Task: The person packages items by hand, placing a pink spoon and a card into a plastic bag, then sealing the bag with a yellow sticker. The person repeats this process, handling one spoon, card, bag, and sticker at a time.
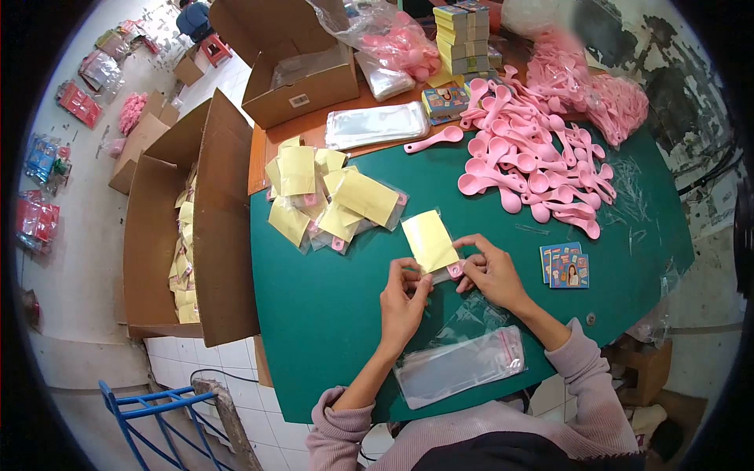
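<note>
My left hand (403,297) and my right hand (490,269) both pinch the lower edge of a clear packet (431,243) with a yellow card and a pink spoon handle showing at its bottom right. The packet lies flat on the green table (330,314), just beyond my fingers. A heap of finished yellow-card packets (334,200) sits to the left of it. Loose pink spoons (534,157) are piled at the far right. A stack of empty clear bags (459,365) lies near my right forearm.
Small printed cards (565,265) lie right of my right hand. An open carton (188,228) holding yellow packets stands left of the table. Another open carton (302,67), clear bags (377,124) and stacked card boxes (467,35) sit at the back. A blue frame (149,412) is at lower left.
</note>
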Demonstrator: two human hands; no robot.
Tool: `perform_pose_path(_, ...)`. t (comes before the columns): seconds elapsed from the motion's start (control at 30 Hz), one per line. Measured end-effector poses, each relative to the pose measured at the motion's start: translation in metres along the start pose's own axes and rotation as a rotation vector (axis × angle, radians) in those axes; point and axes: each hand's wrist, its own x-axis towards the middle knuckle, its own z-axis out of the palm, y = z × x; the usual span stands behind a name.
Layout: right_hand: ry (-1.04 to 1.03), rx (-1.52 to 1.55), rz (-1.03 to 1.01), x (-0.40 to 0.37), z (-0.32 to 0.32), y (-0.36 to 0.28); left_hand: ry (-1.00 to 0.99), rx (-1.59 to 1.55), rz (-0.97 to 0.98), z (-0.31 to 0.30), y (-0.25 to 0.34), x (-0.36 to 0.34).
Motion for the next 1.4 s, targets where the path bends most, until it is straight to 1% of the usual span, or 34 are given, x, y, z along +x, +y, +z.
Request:
perform_pose_path(0.07,-0.006,-0.001,-0.009,0.0,0.0,0.0,0.09,-0.082,0.067,0.002,-0.007,-0.001)
perform_pose_path(0.1,-0.01,-0.015,-0.012,0.0,0.0,0.001,0.088,-0.08,0.071,0.001,-0.006,-0.001)
perform_pose_path(0.17,-0.009,-0.029,-0.02,0.0,0.001,0.002,0.043,-0.127,0.019,-0.001,-0.005,0.0)
perform_pose_path(0.2,-0.01,-0.05,-0.023,0.0,0.001,0.002,0.04,-0.127,0.026,-0.002,-0.007,0.0)
perform_pose_path(0.27,-0.005,-0.071,-0.029,0.0,-0.001,0.0,-0.075,-0.053,0.052,-0.004,-0.013,0.002)
perform_pose_path(0.33,-0.097,-0.083,-0.013,0.002,-0.005,-0.003,-0.079,-0.025,0.082,-0.007,-0.005,0.002)
perform_pose_path(0.37,-0.092,-0.085,-0.021,0.006,-0.01,-0.005,-0.079,0.005,0.105,-0.011,0.001,0.003)
perform_pose_path(0.43,-0.042,-0.381,-0.281,0.024,-0.028,-0.009,-0.02,0.247,0.272,-0.03,0.015,0.009)
perform_pose_path(0.47,0.078,-0.599,-0.453,0.035,-0.039,-0.012,0.051,0.204,0.368,-0.04,0.017,0.018)
perform_pose_path(0.53,0.276,-0.971,-0.613,0.062,-0.066,-0.014,0.142,0.336,0.208,-0.067,0.042,0.028)
perform_pose_path(0.57,0.322,-1.045,-0.553,0.072,-0.075,-0.016,0.143,0.335,0.207,-0.073,0.043,0.031)
perform_pose_path(0.63,0.349,-1.132,-0.475,0.081,-0.086,-0.004,0.595,1.082,0.626,-0.08,0.044,0.036)
perform_pose_path(0.67,0.352,-1.132,-0.484,0.082,-0.088,0.0,0.536,1.02,0.554,-0.073,0.047,0.029)
perform_pose_path(0.73,0.355,-1.028,-0.528,0.078,-0.084,0.009,0.14,0.766,0.64,-0.057,0.033,0.014)
perform_pose_path(0.77,0.347,-1.028,-0.529,0.073,-0.081,0.009,-0.01,0.733,0.507,-0.037,0.032,-0.002)
perform_pose_path(0.8,0.304,-1.073,-0.436,0.067,-0.079,0.005,-0.158,0.691,0.374,-0.015,0.031,-0.018)
perform_pose_path(0.83,0.261,-1.117,-0.339,0.06,-0.077,0.002,-0.214,0.729,0.43,-0.001,0.02,-0.028)
perform_pose_path(0.87,0.285,-1.118,-0.42,0.055,-0.076,0.0,-0.174,0.779,0.591,0.01,0.011,-0.034)
perform_pose_path(0.9,0.282,-1.121,-0.415,0.051,-0.077,-0.001,-0.176,0.774,0.588,0.016,0.004,-0.036)
perform_pose_path(0.97,0.337,-0.995,-0.489,0.044,-0.078,-0.005,-0.324,0.554,0.418,0.022,-0.004,-0.038)
perform_pose_path(1.0,0.332,-0.996,-0.49,0.04,-0.078,-0.009,-0.362,0.467,0.383,0.019,0.0,-0.036)
perform_pose_path(1.07,0.383,-0.705,-0.471,0.031,-0.077,-0.022,-0.36,0.49,0.418,0.012,-0.003,-0.03)
perform_pose_path(1.13,0.41,-0.657,-0.466,0.019,-0.077,-0.034,-0.367,0.514,0.452,0.005,-0.001,-0.026)
perform_pose_path(1.2,0.437,-0.611,-0.455,0.005,-0.074,-0.044,-0.398,0.399,0.34,-0.002,0.006,-0.024)
perform_pose_path(1.23,0.429,-0.575,-0.451,-0.003,-0.07,-0.05,-0.398,0.397,0.339,-0.003,0.006,-0.021)
perform_pose_path(1.3,0.414,-0.54,-0.453,-0.017,-0.059,-0.053,-0.386,0.207,0.368,-0.005,0.004,-0.015)
perform_pose_path(1.33,0.361,-0.432,-0.415,-0.024,-0.053,-0.053,-0.453,0.118,0.19,-0.007,0.007,-0.015)
perform_pose_path(1.37,0.307,-0.324,-0.375,-0.029,-0.047,-0.052,-0.447,0.119,0.193,-0.008,0.003,-0.013)
perform_pose_path(1.4,0.254,-0.382,-0.37,-0.032,-0.044,-0.051,-0.457,-0.038,0.076,-0.01,-0.003,-0.01)
